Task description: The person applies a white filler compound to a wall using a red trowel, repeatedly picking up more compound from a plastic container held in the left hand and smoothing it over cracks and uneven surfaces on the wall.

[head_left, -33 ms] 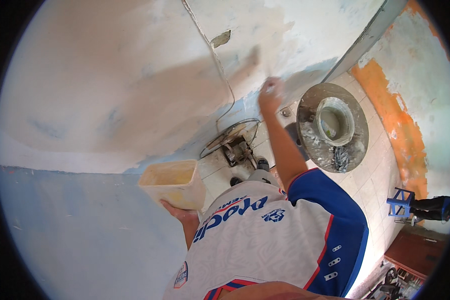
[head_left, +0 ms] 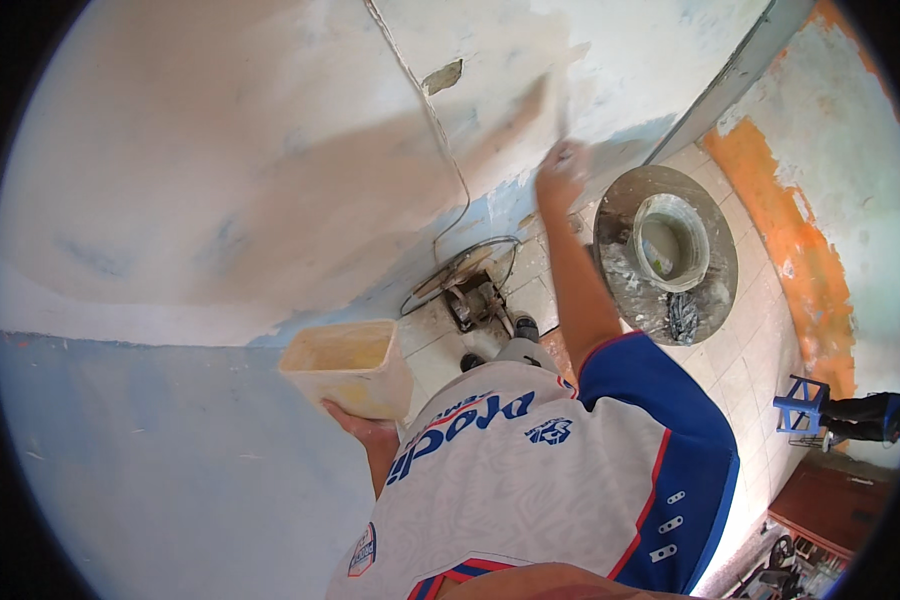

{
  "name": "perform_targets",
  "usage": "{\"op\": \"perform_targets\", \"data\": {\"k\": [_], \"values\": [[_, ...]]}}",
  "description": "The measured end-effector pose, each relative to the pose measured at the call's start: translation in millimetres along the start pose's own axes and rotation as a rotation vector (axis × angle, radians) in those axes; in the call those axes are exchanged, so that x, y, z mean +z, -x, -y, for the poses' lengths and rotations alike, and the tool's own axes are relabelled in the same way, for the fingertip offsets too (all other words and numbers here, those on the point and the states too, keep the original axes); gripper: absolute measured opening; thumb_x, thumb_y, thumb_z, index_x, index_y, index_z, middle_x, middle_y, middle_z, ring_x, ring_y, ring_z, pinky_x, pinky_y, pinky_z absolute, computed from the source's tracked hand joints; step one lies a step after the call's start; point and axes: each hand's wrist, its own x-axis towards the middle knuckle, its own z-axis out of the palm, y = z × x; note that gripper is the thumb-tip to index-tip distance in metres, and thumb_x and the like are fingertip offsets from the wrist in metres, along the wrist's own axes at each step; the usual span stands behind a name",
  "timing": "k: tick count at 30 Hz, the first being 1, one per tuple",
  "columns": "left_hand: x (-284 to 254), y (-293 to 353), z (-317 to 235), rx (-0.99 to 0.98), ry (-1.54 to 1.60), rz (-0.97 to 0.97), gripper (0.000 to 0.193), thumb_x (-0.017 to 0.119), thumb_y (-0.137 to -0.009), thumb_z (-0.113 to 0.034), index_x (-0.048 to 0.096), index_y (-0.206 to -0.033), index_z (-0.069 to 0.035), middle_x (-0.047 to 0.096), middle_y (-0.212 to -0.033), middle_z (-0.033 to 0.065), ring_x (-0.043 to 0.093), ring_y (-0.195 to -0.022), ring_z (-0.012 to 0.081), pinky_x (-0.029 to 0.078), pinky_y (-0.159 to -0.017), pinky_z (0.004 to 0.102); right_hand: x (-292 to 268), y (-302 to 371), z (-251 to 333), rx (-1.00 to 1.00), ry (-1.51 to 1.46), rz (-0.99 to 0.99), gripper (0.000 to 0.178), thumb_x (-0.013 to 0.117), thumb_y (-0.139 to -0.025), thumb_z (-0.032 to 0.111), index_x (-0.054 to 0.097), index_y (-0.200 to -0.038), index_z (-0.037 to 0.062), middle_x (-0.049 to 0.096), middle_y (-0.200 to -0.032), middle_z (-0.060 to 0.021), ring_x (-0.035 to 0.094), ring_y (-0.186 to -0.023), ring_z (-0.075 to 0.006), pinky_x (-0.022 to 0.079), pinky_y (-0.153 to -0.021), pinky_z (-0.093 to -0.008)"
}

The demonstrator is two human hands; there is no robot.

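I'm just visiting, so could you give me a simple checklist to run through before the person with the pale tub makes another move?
1. Left hand supporting the pale tub: ok.
2. Contents of the tub sufficient: cannot tell; its bottom is hidden.
3. Right hand gripping securely: cannot tell; it is blurred.
4. Wall cable apart from the right hand: ok, a gap shows between them.
5. Bucket standing on the round tabletop, mouth open: ok.
6. Floor ahead of the shoes unobstructed: not ok; a dark object lies there.

Wall (head_left: 320,150) ahead — open air right of tub (head_left: 375,388)
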Motion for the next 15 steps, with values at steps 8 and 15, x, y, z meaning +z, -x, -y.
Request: {"op": "perform_targets", "data": {"k": [8,15], "values": [[-55,-51,6,-0.033,-0.029,0.038,0.074,0.031,-0.105,-0.065,0.026,-0.161,-0.017,0.035,-0.161,0.009,0.037,-0.147,0.0313,0.034,-0.121,0.0477,73,19,39,-0.434,0.029,-0.168,0.007,0.067,-0.089,0.002,0.065,-0.095,0.0018,0.067,-0.09,-0.0136,0.066,-0.088,-0.0349,0.054,-0.076,-0.0447],[-17,-45,-16,-0.011,0.042,0.048,0.076,0.031,-0.104,-0.067,0.026,-0.161,-0.017,0.036,-0.161,0.0099,0.038,-0.146,0.0323,0.035,-0.121,0.049,-2,92,31,-0.373,-0.17,0.028,0.008,0.068,-0.088,0.0,0.064,-0.095,0.002,0.068,-0.093,-0.0153,0.067,-0.086,-0.035,0.055,-0.075,-0.0437]]}}
